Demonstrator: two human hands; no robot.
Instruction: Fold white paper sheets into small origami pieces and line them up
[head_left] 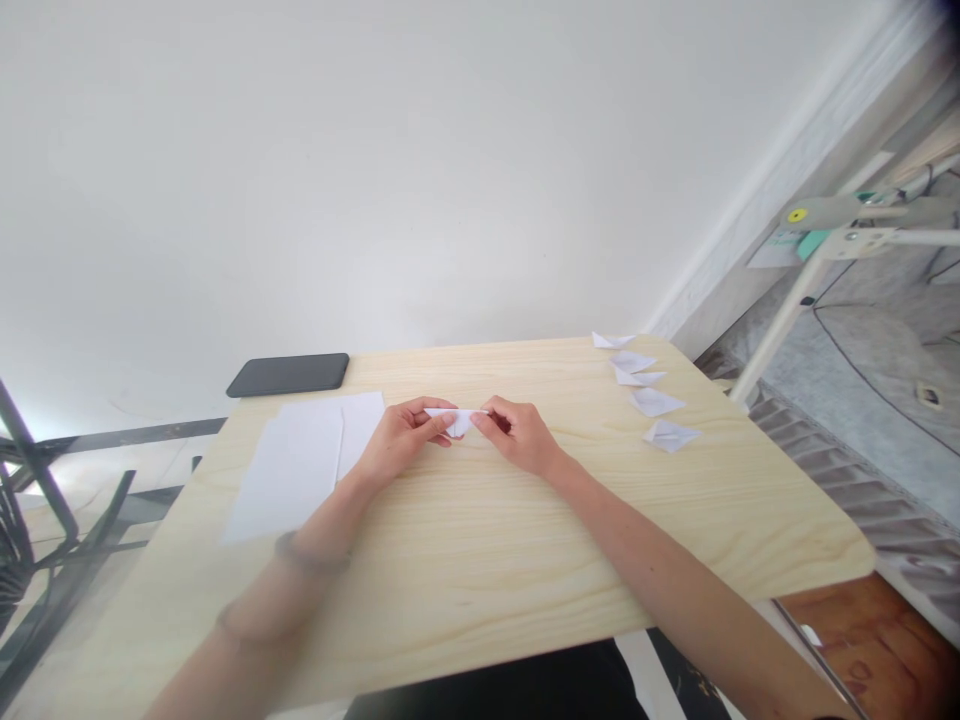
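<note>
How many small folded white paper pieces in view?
6. One small folded white paper piece is between the left hand and right hand. Five line the right side of the pale wood-grain table: farthest piece, second piece, third piece, fourth piece, nearest piece. Hands could hide more.

The only view looks from the person's head, facing forward and down across the worktop (pixel 480 560) to the wall (pixel 450 180) beyond, close enough for the worktop to span most of its width.
</note>
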